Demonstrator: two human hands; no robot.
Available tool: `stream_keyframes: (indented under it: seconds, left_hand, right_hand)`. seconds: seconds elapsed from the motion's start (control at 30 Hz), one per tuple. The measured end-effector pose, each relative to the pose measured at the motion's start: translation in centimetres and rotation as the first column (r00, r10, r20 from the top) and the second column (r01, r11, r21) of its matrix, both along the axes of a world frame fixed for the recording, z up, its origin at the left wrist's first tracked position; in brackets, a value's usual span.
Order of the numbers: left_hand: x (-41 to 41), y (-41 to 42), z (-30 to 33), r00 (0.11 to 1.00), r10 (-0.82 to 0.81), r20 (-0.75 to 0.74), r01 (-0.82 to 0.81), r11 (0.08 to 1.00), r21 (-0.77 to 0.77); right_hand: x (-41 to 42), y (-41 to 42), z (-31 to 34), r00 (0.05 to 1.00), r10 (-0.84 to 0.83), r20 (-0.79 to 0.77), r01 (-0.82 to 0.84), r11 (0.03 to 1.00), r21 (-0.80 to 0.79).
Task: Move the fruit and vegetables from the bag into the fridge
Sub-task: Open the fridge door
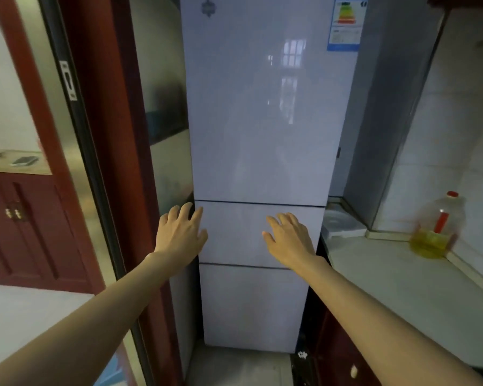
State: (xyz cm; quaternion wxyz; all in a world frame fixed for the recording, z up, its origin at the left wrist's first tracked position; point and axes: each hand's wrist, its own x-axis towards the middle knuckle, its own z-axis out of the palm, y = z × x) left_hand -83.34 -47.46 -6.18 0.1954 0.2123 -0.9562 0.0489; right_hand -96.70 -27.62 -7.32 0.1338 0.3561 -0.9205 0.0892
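A tall white fridge (260, 121) with a glossy front stands straight ahead, all three of its doors closed. My left hand (180, 235) is spread at the left edge of the narrow middle door (234, 232), fingers near the seam under the top door. My right hand (290, 239) is spread in front of the same middle door toward its right side. Both hands hold nothing. No bag, fruit or vegetables are in view.
A white counter (402, 280) runs along the right, with a bottle of yellow oil (435, 232) in its far corner and a white flat box (343, 222) beside the fridge. A dark red door frame (106, 135) and a sliding glass door stand at the left.
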Motion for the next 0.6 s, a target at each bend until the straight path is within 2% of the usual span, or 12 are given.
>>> stream_keyframes:
  seconds: [0.23, 0.37, 0.6]
  left_hand:
    - [-6.6, -4.1, -0.6, 0.999, 0.03, 0.023, -0.031, 0.999, 0.045]
    - [-9.7, -7.3, -0.7, 0.999, 0.03, 0.031, -0.031, 0.998, 0.047]
    - [-13.0, -11.9, 0.2, 0.998, 0.061, -0.003, -0.061, 0.997, -0.047]
  right_hand:
    - [-6.5, -6.2, -1.6, 0.995, 0.099, -0.008, -0.099, 0.995, 0.0]
    - [-9.9, -9.7, -1.9, 0.996, 0.09, -0.025, -0.091, 0.996, -0.011]
    - [-14.6, -16.5, 0.6, 0.987, 0.124, -0.102, -0.128, 0.991, -0.035]
